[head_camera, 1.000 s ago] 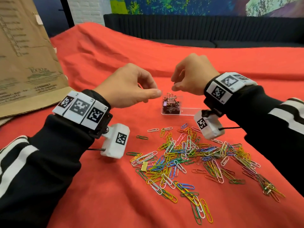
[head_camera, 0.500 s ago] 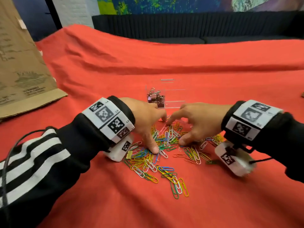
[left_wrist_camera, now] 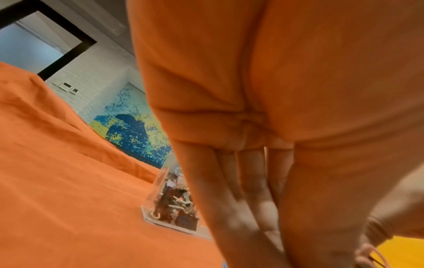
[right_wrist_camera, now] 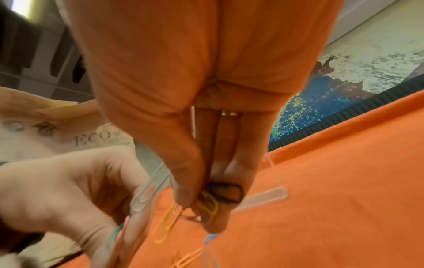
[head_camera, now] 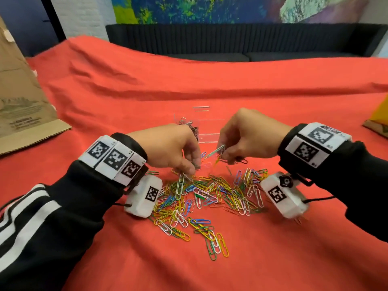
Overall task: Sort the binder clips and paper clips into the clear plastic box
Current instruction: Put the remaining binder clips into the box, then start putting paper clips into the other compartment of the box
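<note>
A heap of coloured paper clips (head_camera: 212, 196) lies on the red cloth in front of me. Behind it stands the clear plastic box (head_camera: 206, 131), with binder clips (head_camera: 186, 122) in its left compartment (left_wrist_camera: 174, 204). My left hand (head_camera: 192, 168) is just above the heap's far edge and pinches a few paper clips that hang down. My right hand (head_camera: 223, 155) is lifted a little higher and pinches a small bunch of paper clips (right_wrist_camera: 206, 201), yellow, dark and silver ones. Both hands are close in front of the box.
A brown paper bag (head_camera: 23, 106) lies at the left on the red cloth (head_camera: 273, 97). A yellow object (head_camera: 378, 120) pokes in at the right edge. A dark sofa (head_camera: 252, 40) runs along the far side.
Both hands came down from over the box onto the heap, pinched up paper clips, and now lift with them, the right hand higher.
</note>
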The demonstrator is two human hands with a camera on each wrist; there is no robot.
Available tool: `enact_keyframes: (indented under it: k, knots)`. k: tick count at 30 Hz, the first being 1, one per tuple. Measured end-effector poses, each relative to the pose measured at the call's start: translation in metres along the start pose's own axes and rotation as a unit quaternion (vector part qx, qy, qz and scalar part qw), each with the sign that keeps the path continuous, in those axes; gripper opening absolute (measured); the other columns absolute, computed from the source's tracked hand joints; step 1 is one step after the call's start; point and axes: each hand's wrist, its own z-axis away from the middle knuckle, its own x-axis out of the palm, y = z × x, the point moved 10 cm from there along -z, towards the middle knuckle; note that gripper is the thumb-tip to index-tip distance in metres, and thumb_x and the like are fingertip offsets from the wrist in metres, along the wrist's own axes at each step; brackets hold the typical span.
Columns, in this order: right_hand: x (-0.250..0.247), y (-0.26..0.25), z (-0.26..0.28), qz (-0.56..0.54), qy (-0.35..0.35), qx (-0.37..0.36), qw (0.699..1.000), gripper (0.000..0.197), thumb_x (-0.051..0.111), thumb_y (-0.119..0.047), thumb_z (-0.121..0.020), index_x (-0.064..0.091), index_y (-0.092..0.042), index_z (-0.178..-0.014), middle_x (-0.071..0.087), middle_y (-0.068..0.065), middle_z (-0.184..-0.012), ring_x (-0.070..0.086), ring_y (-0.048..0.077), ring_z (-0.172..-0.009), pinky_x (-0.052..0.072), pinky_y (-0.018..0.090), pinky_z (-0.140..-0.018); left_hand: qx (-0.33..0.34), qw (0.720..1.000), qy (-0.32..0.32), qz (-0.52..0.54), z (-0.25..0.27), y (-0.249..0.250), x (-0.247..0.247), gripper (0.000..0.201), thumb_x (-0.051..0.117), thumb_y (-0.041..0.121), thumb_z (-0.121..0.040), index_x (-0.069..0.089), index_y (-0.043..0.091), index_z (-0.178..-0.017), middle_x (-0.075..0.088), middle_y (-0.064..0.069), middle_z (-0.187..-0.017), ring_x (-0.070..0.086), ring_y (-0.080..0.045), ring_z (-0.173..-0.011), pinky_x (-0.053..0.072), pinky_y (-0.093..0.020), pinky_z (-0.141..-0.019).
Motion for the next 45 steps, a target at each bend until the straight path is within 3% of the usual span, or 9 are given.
enact_keyframes:
  k: [4,9,17,21,28,34,37,42,45]
  knots:
    - [-0.015,0.008,-0.007,-0.053,0.018,0.017,0.998,0.016,0.077,0.004,-0.076,0.077,-0.011,-0.08,0.078,0.008,-0.069,0.078,0.022,-0.065,0.063,0.033,-0.063,0.001,0.999,-0.003,0.042,0.001,-0.006,-0.003,0.01,0.081,0.011,-0.08,0.075,0.013,-0.088,0.078,0.002,-0.072,0.076,-0.011,-0.068,0.058,-0.02,-0.068]
    - [-0.05,0.016,-0.027,-0.083,0.069,0.045,0.993,0.014,0.077,0.012,-0.076,0.074,-0.001,-0.079,0.077,0.021,-0.075,0.077,0.032,-0.068,0.064,0.045,-0.07,-0.003,1.0,-0.011,0.028,0.001,-0.008,0.002,0.012,0.083,0.019,-0.078,0.075,0.016,-0.086,0.077,0.005,-0.071,0.074,-0.01,-0.066,0.055,-0.019,-0.063]
    - [-0.088,0.015,-0.065,0.112,0.179,0.057,0.976,0.017,0.075,-0.003,-0.073,0.078,-0.02,-0.072,0.075,-0.001,-0.064,0.073,0.009,-0.062,0.059,0.023,-0.07,-0.019,0.998,-0.043,-0.032,0.004,-0.007,0.011,0.023,0.084,0.038,-0.074,0.076,0.027,-0.093,0.075,0.01,-0.081,0.07,-0.006,-0.075,0.057,-0.029,-0.076]
    - [-0.072,0.017,-0.077,0.159,0.15,0.079,0.972,0.02,0.072,-0.007,-0.073,0.077,-0.027,-0.071,0.069,-0.011,-0.06,0.07,0.014,-0.07,0.058,0.03,-0.075,-0.024,0.995,-0.062,-0.075,0.006,0.002,0.016,0.039,0.082,0.051,-0.071,0.07,0.031,-0.102,0.072,0.01,-0.091,0.067,-0.01,-0.084,0.056,-0.032,-0.083]
    - [-0.068,0.013,-0.086,0.15,0.169,0.056,0.972,0.012,0.081,-0.015,-0.069,0.08,-0.024,-0.078,0.071,-0.009,-0.068,0.069,0.015,-0.073,0.055,0.026,-0.075,-0.017,0.993,-0.072,-0.095,0.006,0.014,0.022,0.044,0.085,0.04,-0.073,0.068,0.032,-0.113,0.063,0.012,-0.096,0.058,-0.011,-0.083,0.046,-0.025,-0.073]
    - [-0.082,0.011,-0.065,0.086,0.201,0.025,0.975,0.006,0.083,-0.022,-0.075,0.077,-0.021,-0.072,0.073,-0.003,-0.06,0.07,0.011,-0.058,0.054,0.022,-0.066,0.007,0.991,-0.073,-0.111,0.004,0.021,0.025,0.037,0.083,0.033,-0.076,0.069,0.031,-0.111,0.06,0.014,-0.09,0.052,-0.006,-0.074,0.04,-0.023,-0.069]
    - [-0.067,0.0,-0.041,0.069,0.159,0.003,0.985,0.008,0.079,-0.018,-0.076,0.075,-0.022,-0.07,0.073,-0.004,-0.059,0.071,0.007,-0.056,0.057,0.023,-0.065,0.018,0.99,-0.066,-0.127,0.002,0.025,0.027,0.031,0.083,0.032,-0.075,0.069,0.03,-0.103,0.059,0.014,-0.079,0.054,-0.008,-0.073,0.049,-0.026,-0.072]
    - [0.017,-0.004,0.0,0.133,-0.101,-0.009,0.986,0.021,0.084,-0.03,-0.073,0.077,-0.032,-0.093,0.067,-0.034,-0.07,0.07,-0.006,-0.075,0.048,0.008,-0.066,0.033,0.99,-0.033,-0.133,0.001,0.025,0.023,0.015,0.078,0.03,-0.077,0.072,0.027,-0.09,0.068,0.009,-0.076,0.062,-0.007,-0.07,0.057,-0.028,-0.072]
    - [0.039,0.004,0.012,0.163,-0.143,-0.011,0.976,0.039,0.083,-0.031,-0.071,0.072,-0.04,-0.108,0.066,-0.027,-0.087,0.068,-0.001,-0.085,0.052,0.017,-0.076,0.042,0.991,-0.022,-0.125,0.005,0.025,0.017,0.013,0.076,0.031,-0.077,0.073,0.027,-0.089,0.07,0.01,-0.075,0.061,0.0,-0.065,0.054,-0.021,-0.066]
